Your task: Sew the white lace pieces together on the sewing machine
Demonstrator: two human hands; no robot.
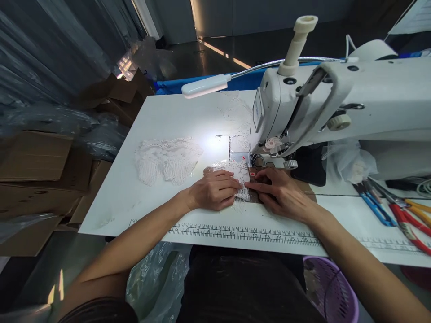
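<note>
"So, how far along is it?"

"Apparently partway: the lace piece lies by the sewing machine's needle, left hand curled over it, right hand fingering its edge. Whether either pinches, one cannot tell."

"What's left?"

"Perhaps the second lace piece, left of the machine. Blue-handled tool lies before the machine, obstructing nothing."

On the counter, before the sewing machine's needle, lies a lace piece — left hand on it, right hand at its right edge. Left of the machine lies another lace piece; before its body, hand tools. Beyond the counter, far left of the machine — cardboard boxes.
</note>
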